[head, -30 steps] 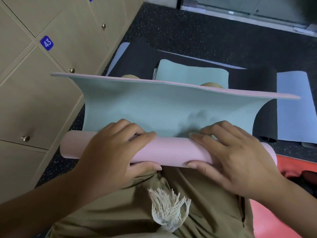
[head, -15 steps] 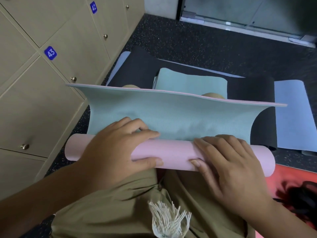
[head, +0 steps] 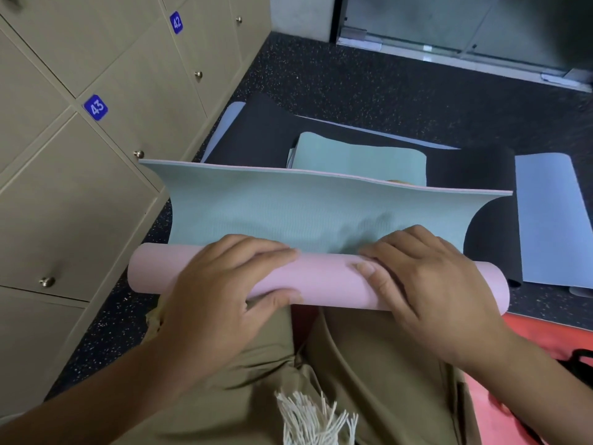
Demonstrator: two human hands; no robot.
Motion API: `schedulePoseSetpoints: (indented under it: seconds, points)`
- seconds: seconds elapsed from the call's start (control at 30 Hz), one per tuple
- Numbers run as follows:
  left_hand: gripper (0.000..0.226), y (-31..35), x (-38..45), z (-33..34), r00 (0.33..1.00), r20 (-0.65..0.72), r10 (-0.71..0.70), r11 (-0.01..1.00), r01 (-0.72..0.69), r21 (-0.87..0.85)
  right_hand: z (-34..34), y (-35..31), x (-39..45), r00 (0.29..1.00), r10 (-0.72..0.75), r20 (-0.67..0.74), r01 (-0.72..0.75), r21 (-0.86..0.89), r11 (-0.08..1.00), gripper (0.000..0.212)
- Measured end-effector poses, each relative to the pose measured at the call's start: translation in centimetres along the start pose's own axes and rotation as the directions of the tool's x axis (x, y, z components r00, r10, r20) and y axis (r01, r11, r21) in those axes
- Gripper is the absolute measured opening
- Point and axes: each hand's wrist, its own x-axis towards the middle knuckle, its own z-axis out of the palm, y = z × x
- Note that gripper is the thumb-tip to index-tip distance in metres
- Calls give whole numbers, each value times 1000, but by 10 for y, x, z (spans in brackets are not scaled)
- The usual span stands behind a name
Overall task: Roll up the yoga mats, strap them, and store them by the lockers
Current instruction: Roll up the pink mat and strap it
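Lockers point(head: 96, 162) fill the left side of the frame, doors numbered 42 and 43. Speckled dark floor point(head: 369, 78) runs across the top and down the left past my knees.

Still flat on that floor: a black mat point(head: 266, 136) at upper centre, a blue mat point(head: 552, 220) at the right edge, a red mat point(head: 539, 342) at lower right. None of these is rolled, by my reading. No strap identified; a dark object at the far right edge is too cut off to name.

The pink-and-green mat point(head: 321, 213) sits centre frame, across my lap. Roughly the near part is wound into a pink roll point(head: 324, 281); the green face rises beyond it as a loose flap, with more green lying further off. So rolling of this one is partway, strapping and storing not begun.

Roll's long axis runs left to right across the frame, right end slightly lower, left end pointing toward the lockers.

Left hand point(head: 221, 293) wraps the roll, fingers over the top, thumb under. Right hand point(head: 426, 284) likewise curled over it.
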Motion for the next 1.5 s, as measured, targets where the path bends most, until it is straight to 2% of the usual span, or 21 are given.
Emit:
schedulePoseSetpoints:
  seconds: [0.13,0.23,0.33,0.43,0.53,0.7,0.8,0.93,1.07,1.23,1.3,1.4,1.5]
  points:
    - [47,-2,6,1,998,35,-48,998,49,-31,3,-7,-9,986,-31,-165,33,12,999,28]
    - [47,-5,17,2,995,77,-55,998,57,-15,9,-12,-18,978,-39,-204,29,-50,998,30]
    - [46,-9,32,1,992,120,-44,999,46,-10,16,-9,-19,982,1,-191,-4,-14,1000,41]
    - [48,-15,44,0,987,136,-82,996,88,-35,16,-4,-10,984,17,-178,-12,28,1000,42]
    - [49,-15,50,0,993,72,-95,993,99,-60,14,2,2,983,29,-181,-17,68,998,39]
    - [35,-6,37,6,995,-72,63,998,-62,23,10,14,23,990,102,-102,-88,131,987,43]
    - [42,-7,28,15,989,-75,125,991,-120,60,6,19,37,992,123,-15,-120,131,984,48]
    - [56,-13,29,22,993,-38,112,990,-108,86,6,23,50,988,145,54,-151,123,981,49]
    - [55,-17,41,27,992,-56,115,989,-109,101,10,23,47,990,126,-61,-115,161,980,39]
    - [53,-23,55,27,993,-55,102,987,-94,133,12,21,34,972,97,-212,-93,29,995,29]
    - [55,-22,60,26,995,-44,91,986,-84,141,14,23,29,965,107,-238,-109,3,994,30]
    - [56,-21,65,26,996,-24,88,986,-84,144,21,25,26,958,139,-252,-129,55,990,31]
    - [48,-20,64,26,992,-81,94,988,-83,131,26,28,29,949,167,-267,-142,111,984,31]
